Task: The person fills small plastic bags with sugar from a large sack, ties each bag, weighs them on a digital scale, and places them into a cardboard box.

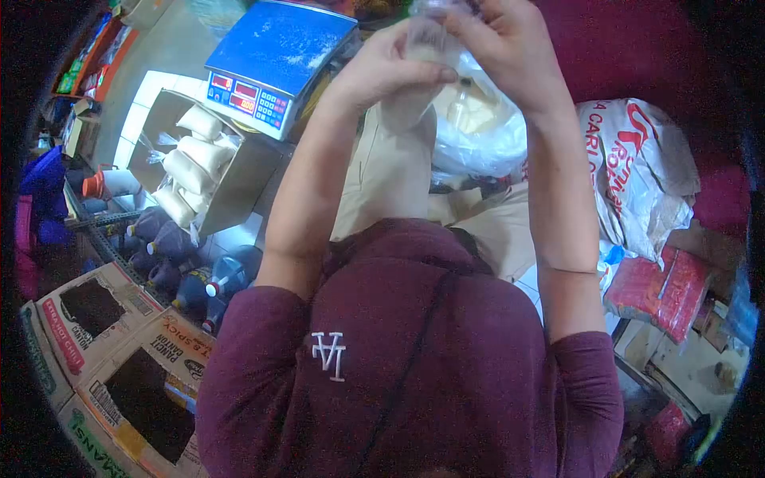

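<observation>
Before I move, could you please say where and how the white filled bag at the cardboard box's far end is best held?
I'd set the grip around the plump middle of the white filled bag, from above: the cardboard box opens upward, the bag's upper side looks uncovered, and other bags crowd its near side.

One head-worn camera looks forward-down from close above the shirt (446, 350).
</observation>
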